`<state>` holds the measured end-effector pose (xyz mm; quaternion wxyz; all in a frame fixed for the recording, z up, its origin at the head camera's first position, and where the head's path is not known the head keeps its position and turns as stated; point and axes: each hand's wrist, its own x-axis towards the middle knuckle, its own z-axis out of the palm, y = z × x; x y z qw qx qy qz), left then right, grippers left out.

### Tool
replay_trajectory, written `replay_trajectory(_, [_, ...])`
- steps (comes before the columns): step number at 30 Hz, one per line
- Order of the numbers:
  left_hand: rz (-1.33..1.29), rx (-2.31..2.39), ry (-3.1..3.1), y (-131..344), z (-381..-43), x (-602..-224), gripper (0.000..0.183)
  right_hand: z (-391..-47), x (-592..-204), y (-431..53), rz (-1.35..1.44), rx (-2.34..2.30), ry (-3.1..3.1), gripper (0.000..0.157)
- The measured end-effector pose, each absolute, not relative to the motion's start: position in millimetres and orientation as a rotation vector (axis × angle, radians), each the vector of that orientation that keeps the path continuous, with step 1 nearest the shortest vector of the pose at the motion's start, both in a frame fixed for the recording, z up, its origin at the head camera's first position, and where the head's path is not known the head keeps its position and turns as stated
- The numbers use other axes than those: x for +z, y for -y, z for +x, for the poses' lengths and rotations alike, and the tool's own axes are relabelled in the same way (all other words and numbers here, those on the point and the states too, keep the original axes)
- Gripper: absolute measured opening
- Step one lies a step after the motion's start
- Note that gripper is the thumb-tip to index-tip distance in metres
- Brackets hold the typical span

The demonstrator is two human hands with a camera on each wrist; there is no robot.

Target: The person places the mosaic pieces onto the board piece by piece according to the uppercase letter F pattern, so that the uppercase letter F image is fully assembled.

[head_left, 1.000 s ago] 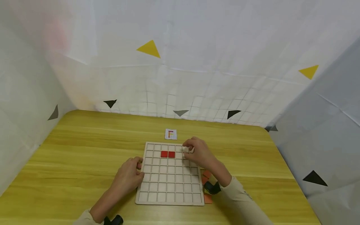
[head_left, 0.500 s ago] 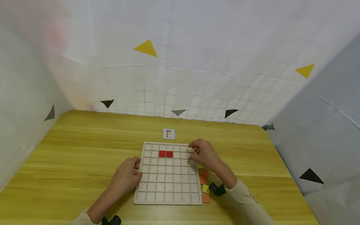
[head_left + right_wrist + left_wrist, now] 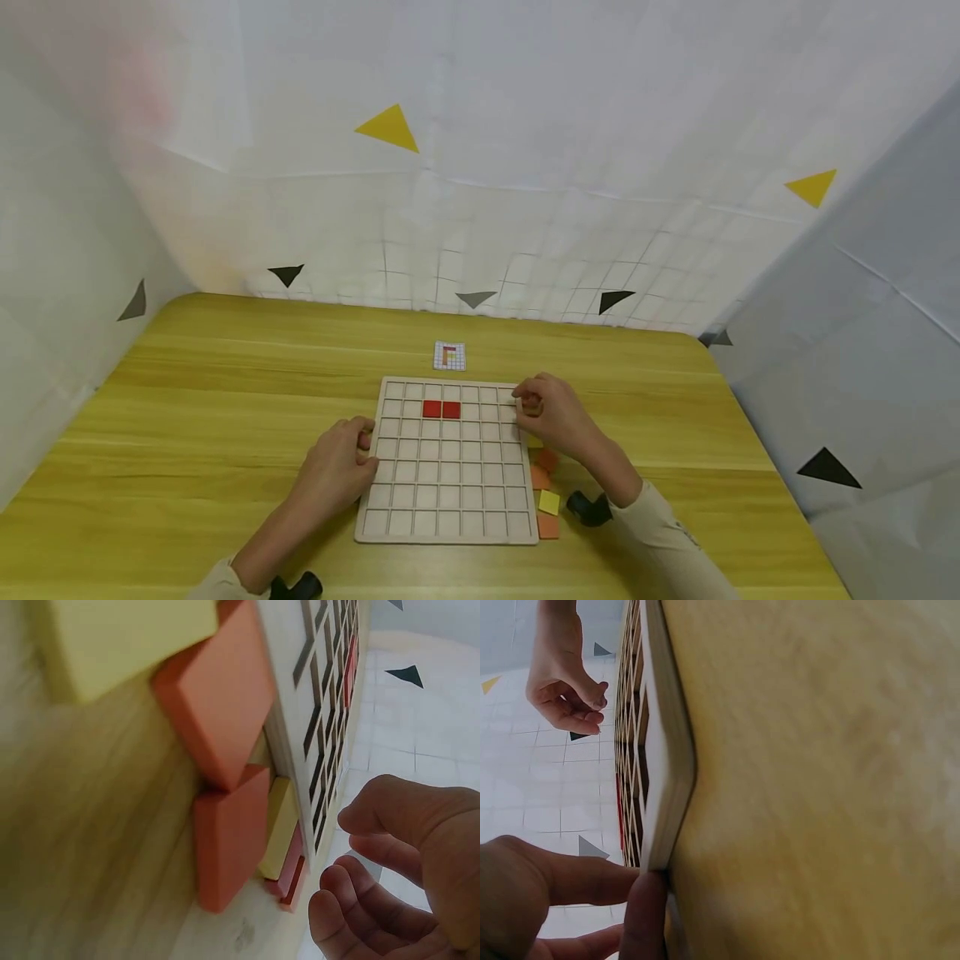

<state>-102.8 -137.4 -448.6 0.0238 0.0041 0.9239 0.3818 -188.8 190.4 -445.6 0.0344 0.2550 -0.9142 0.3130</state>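
A pale wooden grid board (image 3: pixel 450 475) lies on the table, with two red square tiles (image 3: pixel 441 409) side by side in its second row from the far end. At the board's left edge, my left hand (image 3: pixel 333 467) holds on with curled thumb and fingertips; the left wrist view shows the fingers (image 3: pixel 644 915) right at the board's corner (image 3: pixel 671 772). Over the far right corner hovers my right hand (image 3: pixel 558 419), loosely curled, nothing between thumb and fingers. Beside the right edge lie loose orange tiles (image 3: pixel 548 527) and yellow tiles (image 3: pixel 549 502).
Behind the board lies a small card (image 3: pixel 449 356) printed with a coloured grid pattern. White sheets (image 3: pixel 525 125) with triangle marks enclose the wooden table (image 3: pixel 225 375) at the back and sides. In the right wrist view, orange tiles (image 3: pixel 231 844) partly overlap near the board's side.
My right hand has moved right across the board's far part to its right edge, uncovering more tiles. The left hand stays at the left edge. The whole view has shifted slightly.
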Motion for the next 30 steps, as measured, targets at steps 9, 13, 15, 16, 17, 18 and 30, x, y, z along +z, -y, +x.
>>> replay_trajectory(9, [0.037, 1.184, -2.867, 138.5, -102.5, -449.3, 0.042, -185.1, -450.0, -198.6, 0.753, 0.929, 2.831, 0.019])
replay_trajectory(13, [0.037, 1.201, -2.859, 139.0, -102.9, -449.8, 0.042, -183.8, -452.5, -201.9, 0.749, 0.915, 2.824, 0.019])
replay_trajectory(15, [0.035, 1.207, -2.855, 139.1, -103.1, -450.2, 0.042, -183.3, -453.4, -203.6, 0.745, 0.905, 2.823, 0.019])
replay_trajectory(16, [0.035, 1.208, -2.854, 139.2, -103.2, -450.4, 0.042, -183.0, -453.9, -204.7, 0.743, 0.905, 2.822, 0.019])
replay_trajectory(17, [0.035, 1.208, -2.853, 139.2, -103.2, -450.5, 0.042, -182.9, -454.2, -205.7, 0.741, 0.905, 2.825, 0.019])
replay_trajectory(18, [0.035, 1.208, -2.852, 139.2, -103.3, -450.5, 0.042, -182.8, -454.9, -206.9, 0.738, 0.904, 2.828, 0.019])
replay_trajectory(30, [0.035, 1.211, -2.846, 138.8, -102.3, -450.3, 0.043, -185.2, -458.9, -216.0, 0.721, 0.939, 2.834, 0.020])
